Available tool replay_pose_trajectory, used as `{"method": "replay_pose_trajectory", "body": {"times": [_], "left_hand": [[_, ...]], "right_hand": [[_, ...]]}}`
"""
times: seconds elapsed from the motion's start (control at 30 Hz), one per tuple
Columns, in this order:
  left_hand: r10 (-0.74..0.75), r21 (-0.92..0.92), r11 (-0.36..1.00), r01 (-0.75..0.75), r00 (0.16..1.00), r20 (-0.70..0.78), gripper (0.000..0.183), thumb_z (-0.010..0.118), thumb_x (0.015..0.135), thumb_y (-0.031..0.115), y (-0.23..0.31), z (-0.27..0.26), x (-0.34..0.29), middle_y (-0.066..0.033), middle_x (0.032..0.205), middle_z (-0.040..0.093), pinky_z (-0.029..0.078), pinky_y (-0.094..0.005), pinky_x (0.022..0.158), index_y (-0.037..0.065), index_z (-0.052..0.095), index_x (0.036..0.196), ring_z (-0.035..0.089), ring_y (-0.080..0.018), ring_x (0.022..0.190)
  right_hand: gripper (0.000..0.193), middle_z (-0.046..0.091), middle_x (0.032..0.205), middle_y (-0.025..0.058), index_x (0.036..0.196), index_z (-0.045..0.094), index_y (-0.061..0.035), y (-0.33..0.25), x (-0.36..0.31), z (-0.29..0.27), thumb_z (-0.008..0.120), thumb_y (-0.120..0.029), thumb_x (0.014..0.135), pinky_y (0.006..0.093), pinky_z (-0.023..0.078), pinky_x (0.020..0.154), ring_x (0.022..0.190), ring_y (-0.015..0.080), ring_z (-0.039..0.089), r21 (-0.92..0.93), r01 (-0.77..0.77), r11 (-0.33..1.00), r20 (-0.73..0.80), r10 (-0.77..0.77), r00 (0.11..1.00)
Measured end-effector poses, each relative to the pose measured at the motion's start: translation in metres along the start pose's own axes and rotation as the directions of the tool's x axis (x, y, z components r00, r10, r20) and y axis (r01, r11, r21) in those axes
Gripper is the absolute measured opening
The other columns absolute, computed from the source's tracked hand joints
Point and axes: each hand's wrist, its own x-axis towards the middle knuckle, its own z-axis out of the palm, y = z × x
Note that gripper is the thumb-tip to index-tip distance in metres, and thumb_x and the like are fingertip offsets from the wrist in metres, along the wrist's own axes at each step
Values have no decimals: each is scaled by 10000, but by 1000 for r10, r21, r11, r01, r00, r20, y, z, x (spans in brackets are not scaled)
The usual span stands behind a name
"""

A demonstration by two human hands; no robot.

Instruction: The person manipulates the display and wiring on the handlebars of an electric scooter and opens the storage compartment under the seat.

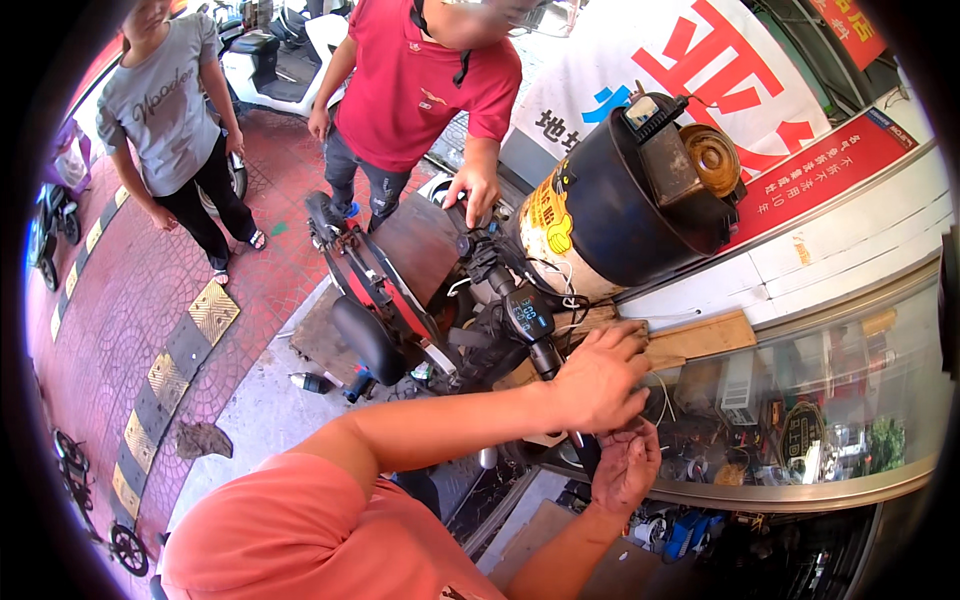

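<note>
A small electric bike's handlebar runs toward me, with a lit round-edged display at its middle. My left hand reaches across above the bar, its fingers curled and close together. Just below it, beside the black handle grip, my right hand is closed with its fingertips bent inward. The two hands nearly meet; whatever small thing lies between their fingers is hidden. Beyond the display, a co-worker's hand rests at the bar's far end. The bike's black saddle is to the left.
A large dark drum stands behind the handlebar. On the right is a glass display case holding parts. A cordless drill lies on the ground near the saddle. One person in red leans in; another in grey stands farther left.
</note>
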Motion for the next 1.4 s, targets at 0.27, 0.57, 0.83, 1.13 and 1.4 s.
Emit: {"method": "replay_pose_trajectory", "body": {"times": [0.27,0.57,0.83,1.13,1.4], "left_hand": [[-303,-82,915,394,808,505,410,631,920,397,-20,10,5,-252,901,720,550,-518,831,37,721,1094,699,-442,915],[-105,-335,922,192,960,261,263,654,885,247,-20,3,-12,-207,886,711,546,-502,781,14,712,992,689,-426,853],[-68,-510,853,111,992,102,180,674,872,158,-29,5,-21,-193,855,695,544,-454,695,3,709,957,684,-400,789],[-122,-579,799,159,987,102,170,683,891,156,-32,7,-22,-178,806,690,539,-426,669,1,709,955,687,-352,730],[-118,-566,805,177,983,139,176,674,940,136,-38,7,-22,-160,877,714,555,-380,724,-17,706,1022,705,-294,788]], "right_hand": [[314,673,1054,151,1171,613,61,-6,1,12,659,-189,987,405,530,899,923,244,644,-86,-49,995,-89,41,995],[319,680,1035,157,1148,620,60,-5,-1,14,677,-202,975,376,526,845,885,231,640,-105,6,994,-62,-12,998],[279,648,1012,138,1075,628,55,-2,-6,7,679,-199,971,362,519,769,835,216,630,-127,47,991,-31,-52,998],[258,633,990,147,1050,617,47,-4,-5,10,660,-197,977,368,516,774,802,222,620,-98,56,994,-32,-59,998],[257,633,1007,156,1052,614,45,-6,-5,14,656,-197,976,373,517,786,805,229,617,-103,49,994,-39,-53,998]]}}
